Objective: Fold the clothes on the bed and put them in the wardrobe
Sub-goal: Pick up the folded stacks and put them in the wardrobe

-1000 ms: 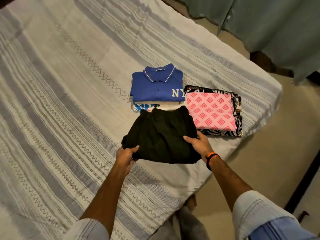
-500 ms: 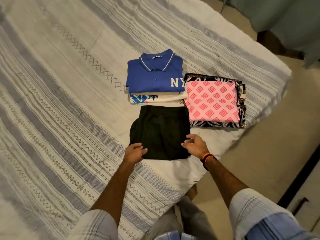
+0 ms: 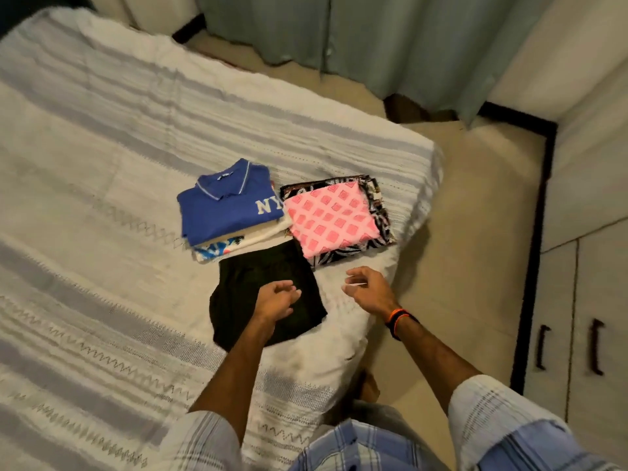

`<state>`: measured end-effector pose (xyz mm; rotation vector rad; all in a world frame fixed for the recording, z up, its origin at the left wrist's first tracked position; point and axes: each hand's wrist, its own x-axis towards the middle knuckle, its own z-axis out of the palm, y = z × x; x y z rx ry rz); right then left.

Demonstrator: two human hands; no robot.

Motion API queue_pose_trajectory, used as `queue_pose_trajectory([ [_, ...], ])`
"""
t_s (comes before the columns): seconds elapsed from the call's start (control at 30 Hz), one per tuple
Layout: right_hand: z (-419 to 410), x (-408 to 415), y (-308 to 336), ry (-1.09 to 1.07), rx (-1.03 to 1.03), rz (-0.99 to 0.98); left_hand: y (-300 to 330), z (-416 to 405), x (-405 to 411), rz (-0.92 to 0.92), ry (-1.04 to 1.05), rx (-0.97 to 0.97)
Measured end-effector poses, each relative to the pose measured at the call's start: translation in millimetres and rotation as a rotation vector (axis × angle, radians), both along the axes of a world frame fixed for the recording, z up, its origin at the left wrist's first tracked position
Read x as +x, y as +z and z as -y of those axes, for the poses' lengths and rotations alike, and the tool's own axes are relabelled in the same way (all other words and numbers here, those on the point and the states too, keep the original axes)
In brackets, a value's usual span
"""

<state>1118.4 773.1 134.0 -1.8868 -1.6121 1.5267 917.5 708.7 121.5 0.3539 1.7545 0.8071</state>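
Observation:
A folded black garment (image 3: 244,287) lies flat near the bed's corner. My left hand (image 3: 277,299) hovers over its middle with loosely curled fingers and holds nothing. My right hand (image 3: 368,290) hangs to the right of it, above the bedsheet, fingers loose and empty. Behind the black garment sits a folded blue polo shirt (image 3: 227,209) on a white and blue printed piece (image 3: 221,250). Beside that, a folded pink patterned cloth (image 3: 331,219) rests on a black and white printed one (image 3: 382,229).
The bed (image 3: 102,198) has a white and grey striped cover. Beige floor runs along its right side. Cream wardrobe doors with dark handles (image 3: 596,346) stand at the right. Green curtains (image 3: 390,39) hang at the back.
The black garment was set down flat on the bed and both hands let go of it. My right hand has drawn off to the right. The view has swung toward the wardrobe.

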Motion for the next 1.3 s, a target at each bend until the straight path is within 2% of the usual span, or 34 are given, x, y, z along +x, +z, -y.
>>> queue_pose_trajectory([
  [0.33,15,165,34,-0.450,0.118,0.013,31,-93,158,-0.010,-0.579,0.070],
  [0.53,30,284,45,-0.736,0.154,0.020,45,-134,290,-0.073,-0.960,0.183],
  [0.63,36,338,44,-0.830,0.172,0.022,41,-149,352,-0.166,-1.112,0.240],
  [0.73,50,395,43,-0.939,0.164,0.044,40,-157,425,-0.146,-1.264,0.228],
  [0.97,76,486,38,-1.109,0.154,0.099,41,-163,563,-0.182,-1.508,0.253],
  [1.3,53,593,9,-1.247,0.035,0.181,18,-197,738,-0.381,-2.031,0.533],
])
